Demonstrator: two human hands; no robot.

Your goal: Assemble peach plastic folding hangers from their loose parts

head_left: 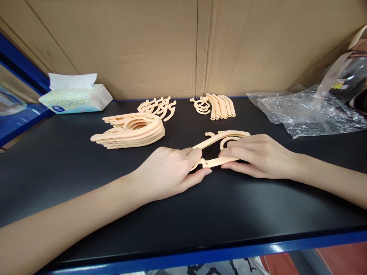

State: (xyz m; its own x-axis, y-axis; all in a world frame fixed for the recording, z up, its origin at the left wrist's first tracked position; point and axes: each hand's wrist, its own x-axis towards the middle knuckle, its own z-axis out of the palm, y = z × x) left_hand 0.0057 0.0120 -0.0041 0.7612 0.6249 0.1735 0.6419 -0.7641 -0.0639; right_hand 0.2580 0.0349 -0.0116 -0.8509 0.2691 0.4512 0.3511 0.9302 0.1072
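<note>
Cream plastic parts of a folding clothes hanger lie between my hands above the black tabletop. My left hand (169, 172) pinches a small connecting piece (197, 165) between thumb and fingers, partly hidden by them. Fingers of my right hand (258, 156) grip a hanger arm (215, 162), whose holed end meets that piece near my left thumb. Whether the two are joined I cannot tell. A second hanger arm (220, 137) slants behind, reaching from my left fingers towards my right knuckles. Beneath my right hand curves a hook (224, 142), partly covered.
A stack of folded hangers (132, 135) stands to the left. Behind lie several loose hooks (157, 106), a few more hooks (200, 106) and a row of hanger arms (220, 107). A tissue pack (77, 98) is back left, a clear plastic bag (304, 110) right. Cardboard (143, 49) closes the back.
</note>
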